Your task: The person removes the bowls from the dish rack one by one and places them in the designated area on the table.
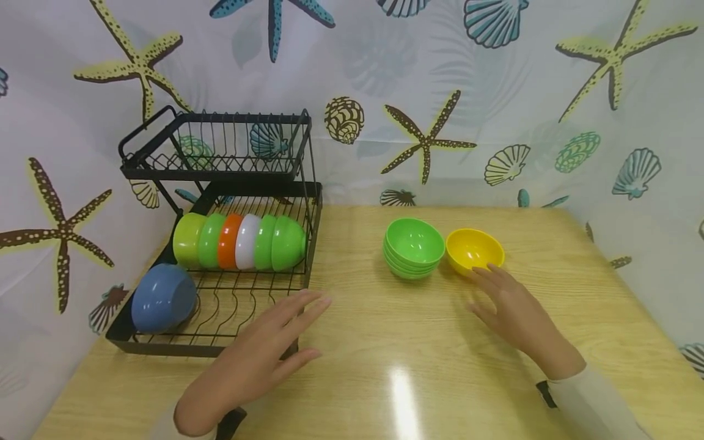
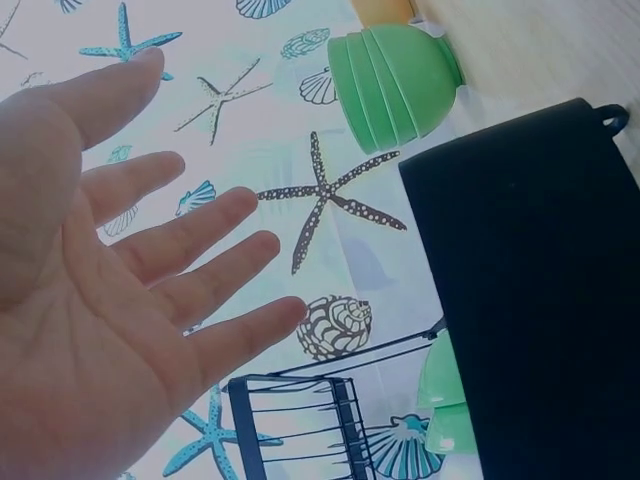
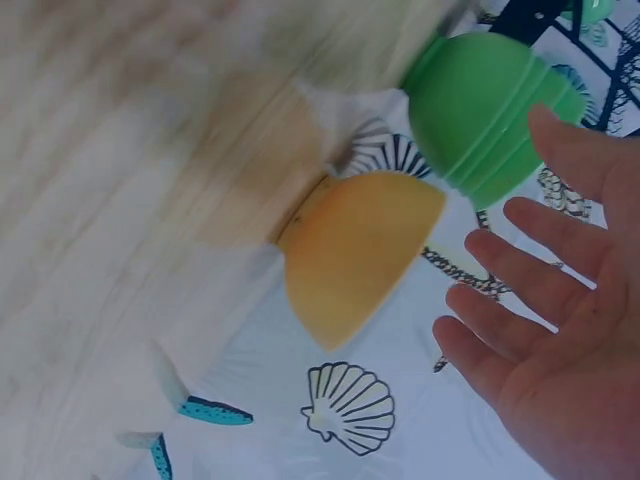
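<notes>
My right hand hovers just in front of the yellow bowl, fingers extended and holding nothing. In the right wrist view that same yellow bowl sits apart from the spread fingers. Left of it stands a stack of green bowls, nested and facing up. My left hand is raised near the front right corner of the black dish rack. Its fingers are spread and the palm is bare in the left wrist view, where the green stack appears beyond it.
On the rack's lower tier a row of bowls stands on edge: yellow-green, green, orange, white and green. A blue bowl leans at the front left. Behind the wooden table hangs a patterned cloth.
</notes>
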The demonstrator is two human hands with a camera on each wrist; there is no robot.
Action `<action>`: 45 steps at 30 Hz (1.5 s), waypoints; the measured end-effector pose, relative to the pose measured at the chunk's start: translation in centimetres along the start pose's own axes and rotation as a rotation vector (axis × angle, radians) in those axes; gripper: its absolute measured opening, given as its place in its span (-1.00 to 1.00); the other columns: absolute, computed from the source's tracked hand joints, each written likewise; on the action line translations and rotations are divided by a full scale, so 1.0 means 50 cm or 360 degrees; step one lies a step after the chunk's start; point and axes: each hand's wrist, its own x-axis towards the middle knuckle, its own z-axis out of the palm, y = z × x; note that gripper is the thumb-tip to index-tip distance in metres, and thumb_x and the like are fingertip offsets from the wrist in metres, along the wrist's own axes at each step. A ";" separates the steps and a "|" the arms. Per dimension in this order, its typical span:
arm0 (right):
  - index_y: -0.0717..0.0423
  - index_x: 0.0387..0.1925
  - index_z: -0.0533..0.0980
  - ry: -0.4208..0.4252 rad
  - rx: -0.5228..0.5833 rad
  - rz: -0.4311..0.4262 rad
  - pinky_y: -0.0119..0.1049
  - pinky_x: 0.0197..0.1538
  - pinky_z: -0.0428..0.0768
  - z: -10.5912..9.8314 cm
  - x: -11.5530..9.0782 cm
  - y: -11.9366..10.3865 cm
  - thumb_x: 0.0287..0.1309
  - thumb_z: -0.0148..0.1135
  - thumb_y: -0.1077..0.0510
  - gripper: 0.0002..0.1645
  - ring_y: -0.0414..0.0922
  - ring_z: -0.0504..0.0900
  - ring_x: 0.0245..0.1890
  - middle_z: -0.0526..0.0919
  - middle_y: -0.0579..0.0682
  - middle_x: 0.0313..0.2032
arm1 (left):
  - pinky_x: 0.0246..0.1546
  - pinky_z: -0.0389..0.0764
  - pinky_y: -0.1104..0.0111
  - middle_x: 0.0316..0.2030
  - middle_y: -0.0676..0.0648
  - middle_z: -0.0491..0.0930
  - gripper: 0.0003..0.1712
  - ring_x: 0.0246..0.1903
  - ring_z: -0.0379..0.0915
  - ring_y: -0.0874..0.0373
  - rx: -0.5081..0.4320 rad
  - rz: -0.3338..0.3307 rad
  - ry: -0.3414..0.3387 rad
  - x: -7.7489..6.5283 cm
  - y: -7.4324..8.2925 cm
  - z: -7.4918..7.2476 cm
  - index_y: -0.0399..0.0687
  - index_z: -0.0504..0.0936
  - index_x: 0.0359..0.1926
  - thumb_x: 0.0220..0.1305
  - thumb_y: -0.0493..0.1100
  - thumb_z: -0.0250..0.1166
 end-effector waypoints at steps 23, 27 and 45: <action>-0.05 0.38 0.26 -0.0164 0.0362 -0.0195 0.19 0.23 0.36 -0.005 -0.068 -0.113 0.09 0.37 -0.04 -0.15 0.15 0.26 0.33 0.34 0.03 0.34 | 0.09 0.47 -0.14 0.41 -0.08 0.11 -0.07 0.33 0.13 -0.15 0.0053 -0.0540 0.0130 -0.031 -0.042 -0.062 0.18 0.07 0.49 0.19 -0.03 0.37; -0.07 0.38 0.26 -0.0138 0.0309 -0.0238 0.15 0.20 0.40 -0.007 -0.073 -0.121 0.07 0.38 -0.06 -0.14 0.12 0.28 0.32 0.34 0.01 0.34 | 0.07 0.39 -0.27 0.40 -0.20 0.12 -0.07 0.32 0.11 -0.25 0.0116 -0.0625 0.0171 -0.042 -0.056 -0.085 0.03 0.12 0.47 0.18 0.02 0.38; -0.06 0.38 0.26 -0.0117 0.0252 -0.0181 0.12 0.19 0.43 -0.017 -0.082 -0.122 0.09 0.36 -0.09 -0.15 0.09 0.32 0.30 0.33 0.02 0.33 | 0.12 0.10 -0.43 0.27 -0.61 0.08 -0.33 0.22 -0.01 -0.60 0.0194 -0.1014 0.0523 -0.121 -0.169 -0.127 -0.51 0.11 0.36 0.36 -0.29 0.13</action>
